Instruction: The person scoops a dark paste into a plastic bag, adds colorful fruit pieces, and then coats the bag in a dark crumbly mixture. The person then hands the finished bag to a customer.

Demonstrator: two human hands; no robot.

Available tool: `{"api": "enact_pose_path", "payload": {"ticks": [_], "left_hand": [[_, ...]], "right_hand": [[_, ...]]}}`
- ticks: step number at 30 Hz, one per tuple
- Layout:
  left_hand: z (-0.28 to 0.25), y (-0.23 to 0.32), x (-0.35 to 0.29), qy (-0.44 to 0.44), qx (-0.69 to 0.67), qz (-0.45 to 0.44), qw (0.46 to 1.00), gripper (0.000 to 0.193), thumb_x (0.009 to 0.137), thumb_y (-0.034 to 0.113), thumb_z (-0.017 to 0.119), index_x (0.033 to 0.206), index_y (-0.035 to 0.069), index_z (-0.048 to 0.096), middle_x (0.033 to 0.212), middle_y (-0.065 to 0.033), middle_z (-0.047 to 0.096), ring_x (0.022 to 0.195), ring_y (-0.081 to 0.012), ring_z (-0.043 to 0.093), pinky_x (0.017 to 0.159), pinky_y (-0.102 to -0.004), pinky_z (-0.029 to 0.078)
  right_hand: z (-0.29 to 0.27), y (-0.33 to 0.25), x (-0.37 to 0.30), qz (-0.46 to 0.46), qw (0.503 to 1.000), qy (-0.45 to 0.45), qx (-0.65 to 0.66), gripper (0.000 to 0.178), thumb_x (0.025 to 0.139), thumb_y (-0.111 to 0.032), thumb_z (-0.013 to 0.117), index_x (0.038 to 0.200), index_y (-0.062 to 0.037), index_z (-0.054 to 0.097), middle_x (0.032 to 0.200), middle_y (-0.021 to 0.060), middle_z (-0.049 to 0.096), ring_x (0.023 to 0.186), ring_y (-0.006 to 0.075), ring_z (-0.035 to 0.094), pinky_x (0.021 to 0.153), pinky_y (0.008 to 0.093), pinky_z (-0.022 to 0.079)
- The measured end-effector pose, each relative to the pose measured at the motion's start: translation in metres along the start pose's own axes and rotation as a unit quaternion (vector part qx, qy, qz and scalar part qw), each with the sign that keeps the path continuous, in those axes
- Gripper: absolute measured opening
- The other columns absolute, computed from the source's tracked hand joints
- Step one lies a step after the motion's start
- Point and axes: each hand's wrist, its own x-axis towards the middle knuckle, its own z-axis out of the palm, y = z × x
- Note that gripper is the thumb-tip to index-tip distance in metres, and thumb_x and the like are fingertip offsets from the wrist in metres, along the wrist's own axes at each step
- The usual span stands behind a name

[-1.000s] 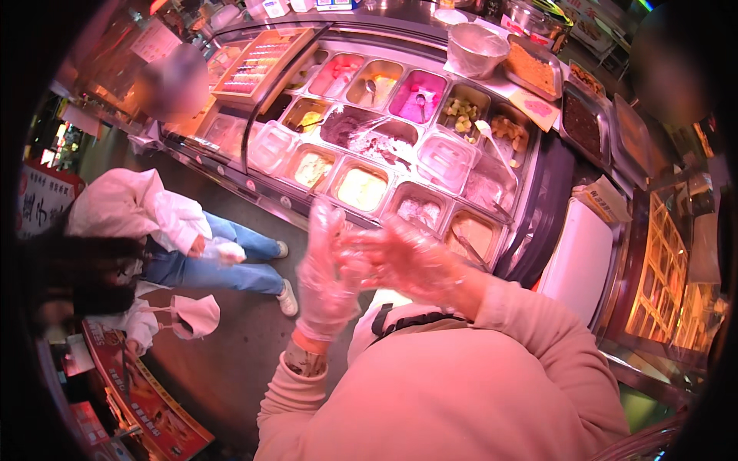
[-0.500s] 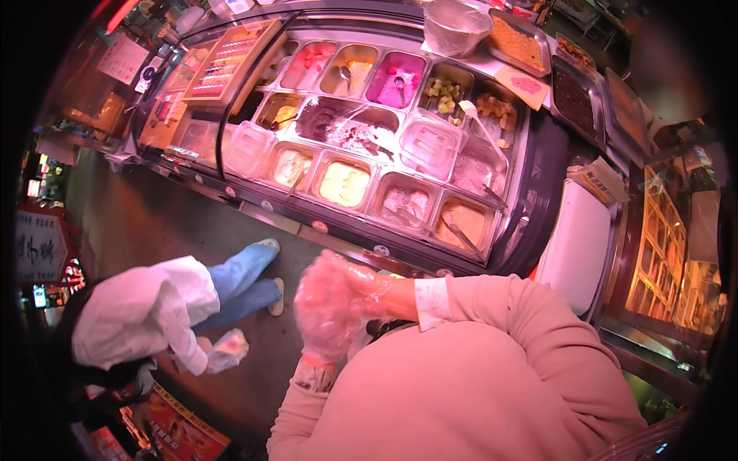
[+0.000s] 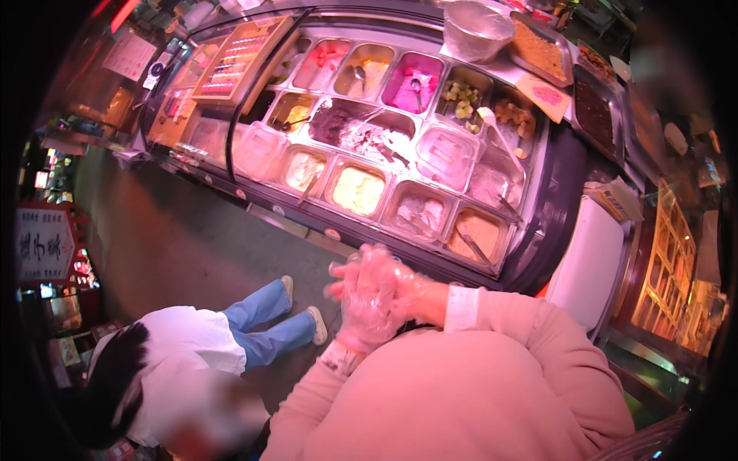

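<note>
My left hand (image 3: 361,311) and my right hand (image 3: 406,296) are pressed together in front of my chest, both in clear, crinkled plastic gloves. The fingers cross one another, and several tips stick out apart toward the left and upward. No object shows between the hands; the palms are hidden. Just beyond them lies the near edge of a chilled counter with metal pans. The closest pans hold an orange-brown paste with a spoon (image 3: 474,234), a pale pink filling (image 3: 417,211) and a yellow cream (image 3: 357,190).
Farther back are a purple filling (image 3: 413,86), fruit cubes (image 3: 463,98) and a lidded clear tub (image 3: 444,157). A film-covered bowl (image 3: 478,32) and crumb tray (image 3: 540,50) stand at the back right. A person in a white top (image 3: 192,334) is at the left. A white lid (image 3: 588,257) lies right.
My hands stay together, but their fingers have gone from bunched to crossed and spread. The view has shifted. The person at the left has turned and leans nearer, the held bag no longer visible.
</note>
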Motion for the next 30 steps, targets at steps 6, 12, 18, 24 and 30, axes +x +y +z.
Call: {"api": "enact_pose_path", "payload": {"ticks": [6,12,18,24,30], "left_hand": [[0.003,-0.089,-0.004,-0.248,0.240,-0.027,0.938,0.045,0.097,0.018,0.062,0.141,0.012,0.059,0.108,-0.0192,0.069,0.078,-0.0374,0.070,0.071,-0.0496,0.057],[0.000,-0.082,0.014,-0.125,0.222,-0.096,0.962,0.033,0.102,0.028,0.061,0.123,0.002,0.064,0.075,-0.0150,0.067,0.070,-0.0355,0.066,0.064,-0.0465,0.055],[-0.029,-0.138,0.063,-0.018,0.295,-0.215,0.931,0.035,0.107,0.035,0.057,0.102,0.001,0.064,0.068,-0.0203,0.063,0.068,-0.0428,0.063,0.064,-0.0527,0.048],[-0.083,-0.292,0.121,-0.027,0.321,-0.207,0.924,0.030,0.098,0.029,0.067,0.110,0.002,0.073,0.090,-0.0228,0.073,0.089,-0.0413,0.072,0.078,-0.0509,0.056],[-0.085,-0.401,0.153,-0.124,0.346,-0.269,0.890,0.054,0.088,0.057,0.072,0.097,0.004,0.078,0.095,-0.0232,0.075,0.095,-0.0422,0.073,0.087,-0.0490,0.058]], "right_hand": [[-0.008,-0.081,-0.071,-0.024,0.999,0.006,-0.047,0.063,0.108,-0.051,0.052,0.149,-0.0035,0.051,0.145,0.0199,0.061,0.132,0.0321,0.061,0.110,0.0511,0.050],[-0.072,-0.102,-0.138,-0.096,0.992,0.073,0.039,0.056,0.111,-0.042,0.048,0.146,0.0009,0.053,0.137,0.0265,0.065,0.117,0.0359,0.070,0.093,0.0475,0.060],[-0.099,-0.092,-0.172,-0.124,0.979,0.158,0.035,0.046,0.110,-0.039,0.052,0.133,0.0003,0.061,0.114,0.0229,0.074,0.089,0.0295,0.073,0.079,0.0402,0.060],[-0.105,-0.080,-0.151,-0.124,0.972,0.199,0.001,0.047,0.109,-0.039,0.053,0.134,0.0008,0.060,0.111,0.0212,0.075,0.086,0.0263,0.073,0.076,0.0381,0.059],[-0.073,-0.071,-0.071,-0.158,0.968,0.184,0.061,0.046,0.110,-0.038,0.052,0.135,0.0005,0.060,0.114,0.0225,0.074,0.090,0.0292,0.073,0.080,0.0388,0.058]]}}
